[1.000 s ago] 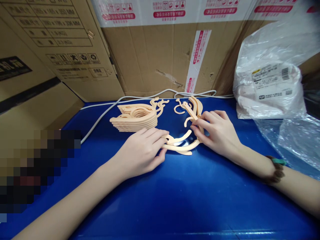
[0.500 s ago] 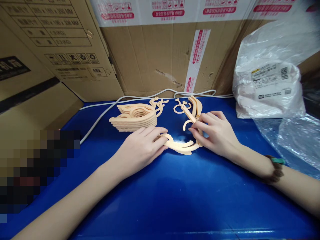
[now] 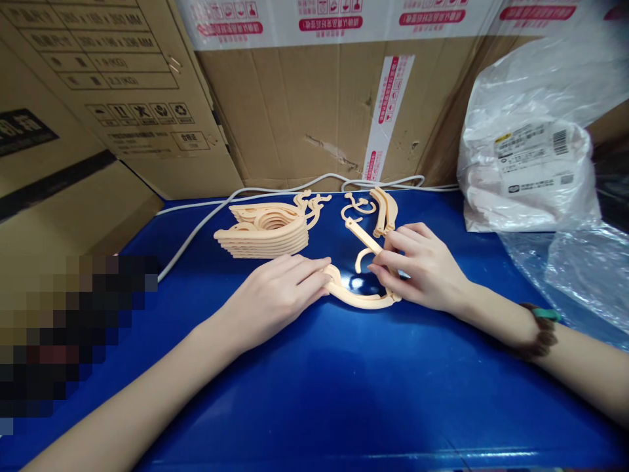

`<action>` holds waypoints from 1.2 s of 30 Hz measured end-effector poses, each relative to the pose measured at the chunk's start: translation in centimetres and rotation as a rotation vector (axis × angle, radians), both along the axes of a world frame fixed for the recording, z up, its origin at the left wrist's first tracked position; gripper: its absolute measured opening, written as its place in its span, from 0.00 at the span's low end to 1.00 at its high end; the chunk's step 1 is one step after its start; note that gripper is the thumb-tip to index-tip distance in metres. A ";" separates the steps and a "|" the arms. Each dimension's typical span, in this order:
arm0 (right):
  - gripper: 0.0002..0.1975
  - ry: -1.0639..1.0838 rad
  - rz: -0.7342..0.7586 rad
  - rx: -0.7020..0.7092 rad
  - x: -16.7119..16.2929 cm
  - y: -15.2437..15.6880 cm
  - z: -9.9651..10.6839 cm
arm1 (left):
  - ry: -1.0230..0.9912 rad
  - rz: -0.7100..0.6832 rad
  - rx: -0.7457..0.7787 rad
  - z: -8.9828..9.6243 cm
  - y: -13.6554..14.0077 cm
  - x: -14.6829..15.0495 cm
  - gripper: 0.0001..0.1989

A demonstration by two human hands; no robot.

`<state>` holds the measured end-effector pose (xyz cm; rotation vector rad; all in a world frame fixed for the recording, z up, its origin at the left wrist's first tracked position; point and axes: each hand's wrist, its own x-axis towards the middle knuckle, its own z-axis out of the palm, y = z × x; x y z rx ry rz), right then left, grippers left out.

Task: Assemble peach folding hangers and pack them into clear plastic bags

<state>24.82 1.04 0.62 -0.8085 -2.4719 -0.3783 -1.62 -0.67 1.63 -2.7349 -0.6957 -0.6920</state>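
A cream plastic folding hanger [image 3: 361,299] lies between my two hands, low over the blue tabletop. My left hand [image 3: 282,285] is closed, pinching the hanger's left end between thumb and fingers. At its other end, my right hand [image 3: 415,265] grips the part near the hook, which curves out to the left of my fingers. A straight bar of the hanger points up and left from that grip. Behind my left hand stands a neat stack of similar hangers [image 3: 270,239], hooks to the right. Beyond my right hand lie more folded hangers [image 3: 386,213].
Cardboard boxes [image 3: 304,111] wall off the back and left of the blue table [image 3: 314,393]. A pale cable [image 3: 206,229] runs along the back and down the left side. On the right sit a white plastic-wrapped package [image 3: 531,177] and clear plastic film [image 3: 584,282].
The hanger's straight bar and hook have swung slightly down and left, towards me. Its curved arms now lie closer together. Both hands keep their grip and have barely shifted.
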 end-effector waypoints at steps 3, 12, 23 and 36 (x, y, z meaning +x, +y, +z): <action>0.15 -0.019 0.050 0.011 -0.1 -0.1 0.0 | -0.010 -0.022 -0.012 0.0 0.0 0.0 0.09; 0.15 -0.040 0.090 0.022 -0.3 -0.2 -0.2 | -0.029 -0.047 -0.010 0.0 0.1 0.2 0.07; 0.17 -0.110 0.158 0.028 -0.9 -0.9 0.0 | -0.018 0.056 -0.011 0.0 0.3 0.2 0.10; 0.14 -0.094 0.227 0.019 -1.3 -1.6 0.0 | -0.082 0.213 -0.183 0.1 -0.2 0.3 0.06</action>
